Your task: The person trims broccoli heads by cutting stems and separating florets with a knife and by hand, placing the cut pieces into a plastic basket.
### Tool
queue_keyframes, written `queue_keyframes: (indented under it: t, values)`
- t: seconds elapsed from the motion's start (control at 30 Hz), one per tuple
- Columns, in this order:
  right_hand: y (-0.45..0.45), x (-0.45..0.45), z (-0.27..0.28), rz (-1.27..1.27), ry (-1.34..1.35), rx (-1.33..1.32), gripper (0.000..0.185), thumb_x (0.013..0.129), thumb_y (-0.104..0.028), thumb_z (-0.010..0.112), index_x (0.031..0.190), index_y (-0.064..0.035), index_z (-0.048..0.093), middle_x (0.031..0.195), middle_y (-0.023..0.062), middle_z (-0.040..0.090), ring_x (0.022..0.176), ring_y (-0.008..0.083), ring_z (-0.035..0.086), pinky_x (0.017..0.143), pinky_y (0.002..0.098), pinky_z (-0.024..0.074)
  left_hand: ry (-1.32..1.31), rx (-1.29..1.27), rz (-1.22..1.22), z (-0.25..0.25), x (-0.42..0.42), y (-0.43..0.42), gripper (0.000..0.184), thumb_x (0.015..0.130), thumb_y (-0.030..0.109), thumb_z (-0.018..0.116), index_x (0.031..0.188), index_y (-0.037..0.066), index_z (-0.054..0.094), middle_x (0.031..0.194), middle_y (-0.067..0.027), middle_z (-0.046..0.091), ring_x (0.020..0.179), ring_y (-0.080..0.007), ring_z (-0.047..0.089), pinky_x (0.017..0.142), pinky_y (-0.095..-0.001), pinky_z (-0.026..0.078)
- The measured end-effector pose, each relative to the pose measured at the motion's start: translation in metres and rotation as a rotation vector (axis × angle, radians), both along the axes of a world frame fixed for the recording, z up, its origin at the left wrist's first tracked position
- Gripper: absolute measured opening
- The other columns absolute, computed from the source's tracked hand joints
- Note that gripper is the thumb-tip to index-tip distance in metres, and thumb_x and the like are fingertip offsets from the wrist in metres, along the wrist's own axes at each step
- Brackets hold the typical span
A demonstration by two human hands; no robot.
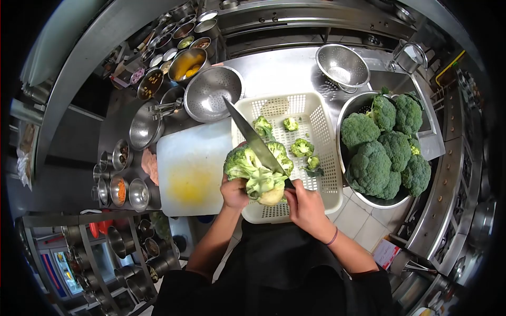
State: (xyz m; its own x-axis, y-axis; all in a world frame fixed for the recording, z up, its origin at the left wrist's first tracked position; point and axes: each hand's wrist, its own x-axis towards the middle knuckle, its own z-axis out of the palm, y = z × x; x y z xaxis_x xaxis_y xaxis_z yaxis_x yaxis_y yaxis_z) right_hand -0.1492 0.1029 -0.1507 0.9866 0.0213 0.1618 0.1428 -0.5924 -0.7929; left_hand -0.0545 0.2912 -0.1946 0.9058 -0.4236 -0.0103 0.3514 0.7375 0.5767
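Observation:
A partly cut broccoli head point(240, 163), its pale stem facing me, is held in my left hand point(235, 193) above the near left part of a white perforated basket point(331, 174). My right hand point(307, 206) grips the handle of a large knife point(253, 138). The blade points up and to the left and lies across the broccoli. Inside the basket are several cut florets point(302, 148). To the right, a big metal bowl point(342, 118) holds several whole broccoli heads point(370, 167).
A white cutting board point(182, 158) with a yellow stain lies left of the basket. Metal colanders point(213, 95) point(342, 66) stand behind. A sink point(392, 81) is at the back right. Several small bowls point(139, 195) line the left side.

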Motion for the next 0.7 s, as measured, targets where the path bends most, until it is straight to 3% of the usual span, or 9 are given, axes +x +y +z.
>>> queue_keyframes:
  t: [0.03, 0.1, 0.2, 0.27, 0.33, 0.4, 0.47, 0.57, 0.7]
  values:
    - [0.002, 0.0, -0.002, -0.056, -0.017, -0.057, 0.023, 0.086, 0.0, 0.061, 0.104, 0.0019, 0.046, 0.066, 0.0174, 0.064, 0.054, 0.0397, 0.06, 0.049, 0.0462, 0.0457, -0.096, 0.132, 0.139, -0.002, -0.004, -0.009, 0.075, 0.067, -0.011, 0.042, 0.142, -0.004, 0.038, 0.131, -0.0164, 0.055, 0.114, -0.0274, 0.058, 0.097, -0.0385, 0.048]
    - [0.009, 0.004, -0.004, -0.111, -0.033, -0.111, 0.024, 0.086, 0.001, 0.061, 0.104, 0.0017, 0.046, 0.066, 0.0174, 0.064, 0.055, 0.0399, 0.06, 0.05, 0.0469, 0.0457, 0.104, 0.2, 0.383, 0.007, -0.014, -0.028, 0.073, 0.065, -0.01, 0.041, 0.138, -0.004, 0.042, 0.129, -0.0168, 0.055, 0.116, -0.0277, 0.057, 0.098, -0.0378, 0.047]
    - [0.011, 0.012, -0.008, -0.239, -0.053, -0.095, 0.018, 0.089, -0.009, 0.061, 0.098, -0.0017, 0.047, 0.059, 0.0161, 0.059, 0.052, 0.0377, 0.06, 0.048, 0.0486, 0.0446, 0.046, 0.279, 0.536, 0.005, -0.023, -0.04, 0.065, 0.068, -0.006, 0.046, 0.132, -0.006, 0.044, 0.129, -0.0194, 0.054, 0.116, -0.0288, 0.057, 0.098, -0.0373, 0.048]
    - [-0.007, 0.024, -0.015, -0.368, 0.07, -0.302, 0.016, 0.089, -0.009, 0.061, 0.096, -0.0032, 0.047, 0.057, 0.0182, 0.057, 0.052, 0.0392, 0.059, 0.048, 0.0501, 0.0437, -0.549, 0.719, 0.663, 0.032, -0.025, -0.047, 0.073, 0.06, 0.002, 0.047, 0.132, -0.006, 0.042, 0.128, -0.0185, 0.052, 0.119, -0.0286, 0.053, 0.105, -0.0372, 0.04]
    - [-0.03, 0.021, -0.027, -0.408, 0.058, -0.224, 0.018, 0.09, -0.007, 0.059, 0.1, -0.0028, 0.045, 0.06, 0.0224, 0.058, 0.055, 0.0418, 0.059, 0.05, 0.0526, 0.0428, -0.642, 0.535, 0.574, 0.046, -0.029, -0.049, 0.071, 0.06, 0.0, 0.052, 0.13, -0.004, 0.045, 0.129, -0.0169, 0.05, 0.12, -0.0266, 0.05, 0.106, -0.0378, 0.038]
    - [-0.044, 0.011, -0.028, -0.464, 0.117, -0.064, 0.02, 0.091, -0.005, 0.057, 0.106, -0.0004, 0.045, 0.064, 0.0241, 0.059, 0.057, 0.0432, 0.059, 0.051, 0.0521, 0.0439, -0.249, 0.457, 0.504, 0.044, -0.032, -0.046, 0.072, 0.06, -0.002, 0.052, 0.132, -0.003, 0.044, 0.129, -0.0157, 0.05, 0.119, -0.0264, 0.051, 0.106, -0.0383, 0.038]
    - [-0.053, 0.005, -0.003, -0.462, 0.1, 0.058, 0.023, 0.092, -0.004, 0.056, 0.112, 0.0015, 0.045, 0.067, 0.0224, 0.063, 0.057, 0.0386, 0.063, 0.052, 0.047, 0.0471, 0.179, 0.083, 0.131, 0.02, -0.021, -0.015, 0.072, 0.068, -0.005, 0.046, 0.14, 0.0, 0.038, 0.138, -0.0162, 0.048, 0.128, -0.0326, 0.048, 0.108, -0.044, 0.04]
    - [-0.059, -0.007, 0.008, -0.471, 0.095, 0.201, 0.024, 0.094, -0.004, 0.054, 0.114, 0.005, 0.044, 0.067, 0.0157, 0.066, 0.055, 0.023, 0.065, 0.051, 0.0352, 0.0492, 0.339, -0.031, -0.093, 0.015, -0.009, 0.006, 0.067, 0.081, 0.009, 0.05, 0.144, 0.0, 0.033, 0.142, -0.0184, 0.047, 0.131, -0.0356, 0.045, 0.111, -0.0502, 0.037]
    - [-0.053, -0.023, 0.029, -0.397, 0.22, 0.215, 0.033, 0.093, -0.003, 0.055, 0.122, 0.0062, 0.042, 0.069, 0.0169, 0.066, 0.055, 0.0257, 0.066, 0.053, 0.0334, 0.0495, 0.278, -0.005, -0.066, 0.006, -0.012, 0.013, 0.067, 0.086, 0.009, 0.057, 0.147, 0.002, 0.029, 0.146, -0.0155, 0.042, 0.135, -0.033, 0.042, 0.111, -0.0498, 0.036]
